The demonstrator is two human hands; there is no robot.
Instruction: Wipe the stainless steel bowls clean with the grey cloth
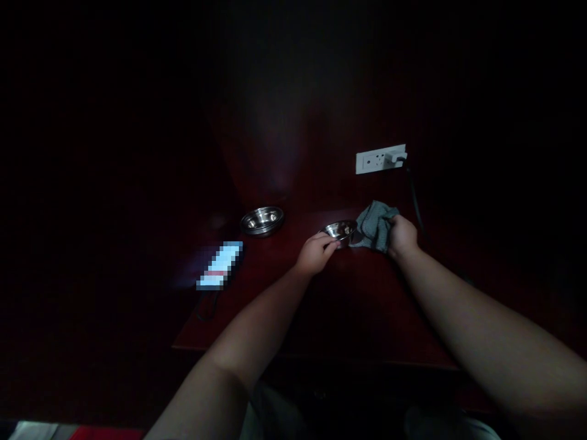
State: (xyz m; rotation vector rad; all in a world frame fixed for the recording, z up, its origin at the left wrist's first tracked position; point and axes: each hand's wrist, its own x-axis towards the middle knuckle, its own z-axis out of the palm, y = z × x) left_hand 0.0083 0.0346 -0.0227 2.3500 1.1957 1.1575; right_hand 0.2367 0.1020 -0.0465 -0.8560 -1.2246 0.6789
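My left hand (316, 252) grips the near left side of a shiny metal bowl (342, 231), its fingers over the rim. The bowl's hollow faces up, and its underside is hard to see in the dim light. In my right hand (403, 237) is a bunched grey-green cloth (376, 225), pinched at its right side. The cloth hangs against or just beside the bowl's right edge; whether they touch I cannot tell. Farther left, a stack of similar metal bowls (262, 220) rests on the dark red tabletop (293, 311).
A lit phone (221, 266), its screen blurred out, lies left of my left forearm. On the back panel is a white wall socket (373, 160) with a plug in it; a dark cable (415, 198) runs down from there. The table's front edge crosses below my forearms.
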